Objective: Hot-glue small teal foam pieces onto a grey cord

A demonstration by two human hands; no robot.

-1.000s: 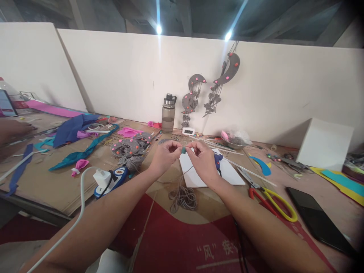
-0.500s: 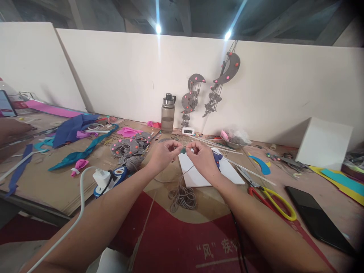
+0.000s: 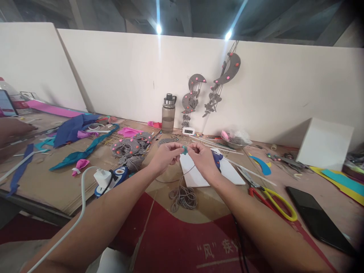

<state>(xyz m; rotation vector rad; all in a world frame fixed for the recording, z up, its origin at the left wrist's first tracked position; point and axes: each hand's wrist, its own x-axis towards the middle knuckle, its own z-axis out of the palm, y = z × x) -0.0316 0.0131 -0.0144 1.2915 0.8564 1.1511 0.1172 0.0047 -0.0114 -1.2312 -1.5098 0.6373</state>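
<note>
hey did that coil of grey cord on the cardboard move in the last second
No: the coil of grey cord lies in the same spot by the near edge of the white board.

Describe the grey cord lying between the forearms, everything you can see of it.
The grey cord is thin and looks soft, like yarn or string. Most of it lies slack in a loose, tangled coil on the brown part of the cardboard, just on the near side of the white board. One strand runs up across the board toward the right hand; its end is hidden there, so whether the fingers hold it cannot be told.
</note>
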